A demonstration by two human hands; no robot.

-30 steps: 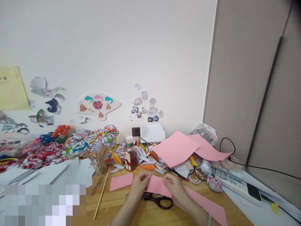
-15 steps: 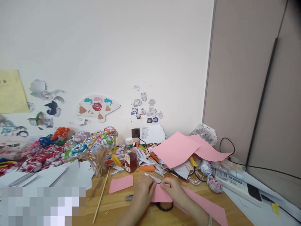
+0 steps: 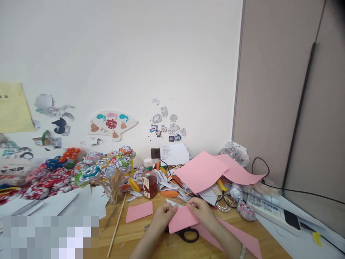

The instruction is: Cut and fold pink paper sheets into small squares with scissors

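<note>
Out from the table's (image 3: 140, 237) back edge, left hand (image 3: 164, 214) and right hand (image 3: 201, 211) fingers pinch a smooth, plain, four-sided pink paper (image 3: 182, 220).

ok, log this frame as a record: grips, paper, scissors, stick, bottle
left grip: pinching the held paper, upper left
right grip: pinching its upper right
held paper: pink, raised in front of the scissors
scissors: on the table, black-handled, partly hidden
stick: lying left of both grips
bottle: upright, white cap, reddish contents
</note>
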